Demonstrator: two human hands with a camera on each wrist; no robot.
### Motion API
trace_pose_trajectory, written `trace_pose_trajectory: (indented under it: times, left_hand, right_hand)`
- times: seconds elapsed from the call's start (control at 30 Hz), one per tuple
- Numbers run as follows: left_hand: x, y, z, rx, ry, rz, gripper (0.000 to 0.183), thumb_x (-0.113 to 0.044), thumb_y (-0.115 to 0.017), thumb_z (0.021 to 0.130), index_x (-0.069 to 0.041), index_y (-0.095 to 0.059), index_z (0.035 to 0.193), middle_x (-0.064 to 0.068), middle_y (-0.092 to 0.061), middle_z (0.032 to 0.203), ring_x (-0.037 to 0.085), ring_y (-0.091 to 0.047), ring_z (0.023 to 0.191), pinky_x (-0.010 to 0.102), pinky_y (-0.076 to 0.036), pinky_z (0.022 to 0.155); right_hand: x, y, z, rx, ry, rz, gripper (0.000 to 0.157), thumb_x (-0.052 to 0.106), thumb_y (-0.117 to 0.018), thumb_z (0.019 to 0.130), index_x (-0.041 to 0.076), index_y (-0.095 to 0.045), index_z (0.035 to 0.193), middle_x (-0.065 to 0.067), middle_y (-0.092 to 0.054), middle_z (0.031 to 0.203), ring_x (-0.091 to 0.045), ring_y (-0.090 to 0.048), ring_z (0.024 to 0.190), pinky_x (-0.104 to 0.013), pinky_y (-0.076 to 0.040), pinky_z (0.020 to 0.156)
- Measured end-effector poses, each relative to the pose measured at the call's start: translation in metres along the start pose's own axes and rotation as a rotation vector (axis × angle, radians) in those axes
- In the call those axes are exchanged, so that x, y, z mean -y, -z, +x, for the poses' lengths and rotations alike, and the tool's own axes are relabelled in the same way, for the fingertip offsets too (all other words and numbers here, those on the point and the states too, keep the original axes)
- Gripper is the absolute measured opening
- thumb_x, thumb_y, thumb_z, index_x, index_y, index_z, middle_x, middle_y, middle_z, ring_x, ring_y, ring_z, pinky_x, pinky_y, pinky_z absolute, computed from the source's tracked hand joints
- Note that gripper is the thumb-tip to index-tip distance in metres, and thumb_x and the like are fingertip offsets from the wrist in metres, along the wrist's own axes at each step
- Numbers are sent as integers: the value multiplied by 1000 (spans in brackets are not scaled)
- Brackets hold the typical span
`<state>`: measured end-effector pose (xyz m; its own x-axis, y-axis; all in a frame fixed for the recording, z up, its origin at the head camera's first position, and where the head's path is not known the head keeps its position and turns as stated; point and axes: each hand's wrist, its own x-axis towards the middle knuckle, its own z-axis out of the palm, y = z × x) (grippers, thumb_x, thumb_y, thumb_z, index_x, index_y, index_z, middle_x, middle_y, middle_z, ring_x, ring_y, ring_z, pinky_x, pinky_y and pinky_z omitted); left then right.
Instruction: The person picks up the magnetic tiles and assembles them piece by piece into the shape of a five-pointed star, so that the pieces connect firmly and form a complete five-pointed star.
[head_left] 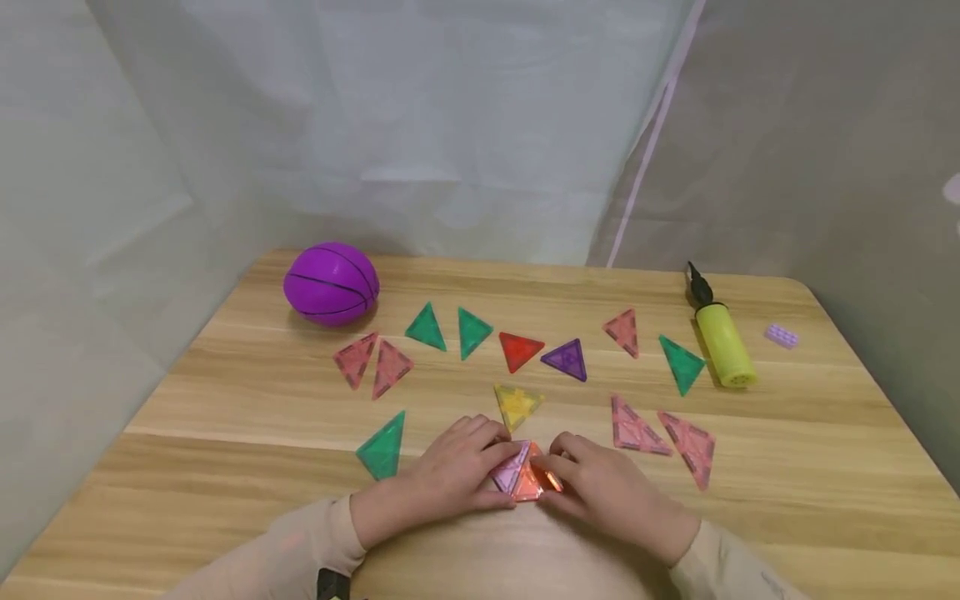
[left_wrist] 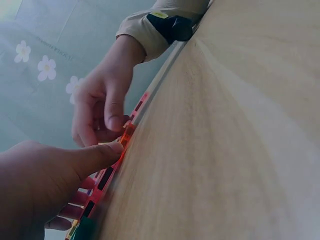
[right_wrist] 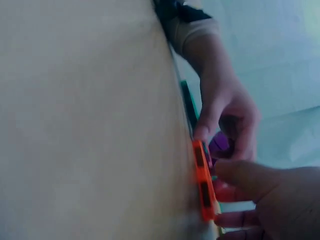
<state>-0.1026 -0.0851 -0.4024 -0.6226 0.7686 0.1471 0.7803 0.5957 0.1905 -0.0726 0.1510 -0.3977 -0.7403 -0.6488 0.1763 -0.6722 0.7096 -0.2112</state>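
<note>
Near the front of the table, my left hand [head_left: 465, 471] holds a lilac triangular magnetic tile [head_left: 508, 473], fingers at its far edge and thumb at its near corner. Against it lies an orange triangular magnetic tile [head_left: 527, 485], its dark edge magnets showing in the right wrist view. My right hand [head_left: 603, 487] pinches a second orange piece [head_left: 553, 481], which stands tilted and is mostly hidden by the fingers. Just beyond the left fingertips is a yellow triangular tile [head_left: 517, 406]. The left thumb [left_wrist: 107, 152] touches an orange tile edge in the left wrist view.
Green tiles [head_left: 384, 448], pink tiles [head_left: 632, 429], a red tile [head_left: 520, 350] and a purple tile [head_left: 567, 360] lie spread around the hands. Farther back are a purple ball [head_left: 332, 285], a yellow-green hand pump [head_left: 724, 343] and a lilac toy brick [head_left: 782, 336].
</note>
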Motion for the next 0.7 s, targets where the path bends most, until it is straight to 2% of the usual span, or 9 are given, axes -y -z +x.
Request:
trace_pose_trajectory:
  times: [0.1,0.27,0.37,0.53,0.7]
  left_hand:
    - [-1,0,0,1,9,-8,60,-57,-67,82,-14,-64,124,-2,-58,116,12,-51,108,31,-45,98]
    - [-1,1,0,10,17,-6,60,-56,-67,82,-14,-64,125,-1,-59,117,12,-51,110,31,-45,99]
    - [0,0,-1,-10,5,0,59,-56,-67,82,-14,-65,123,-1,-59,115,12,-52,109,30,-45,98]
    - [2,-2,-2,-84,-35,18,58,-56,-70,79,-14,-67,119,-2,-60,112,12,-52,106,30,-45,95]
    - [2,-3,-2,-83,-36,17,58,-56,-69,79,-14,-67,119,-2,-59,112,12,-52,107,30,-45,95]
  right_hand:
    - [-1,8,5,16,7,0,34,37,-68,88,17,-68,116,6,-59,99,-1,-51,77,-17,-49,65]
    - [-6,16,15,-20,42,-5,31,32,-69,88,16,-69,114,3,-60,102,-5,-56,78,-19,-52,66]
    - [-10,18,22,-43,52,-8,31,30,-70,87,15,-70,114,1,-61,104,-8,-60,81,-22,-54,69]
    - [-17,21,38,-60,65,-18,31,27,-72,86,13,-69,114,-2,-61,109,-13,-63,92,-27,-56,77]
    - [-25,22,54,-34,66,-30,31,26,-72,86,13,-68,115,-4,-62,114,-17,-62,102,-32,-56,85]
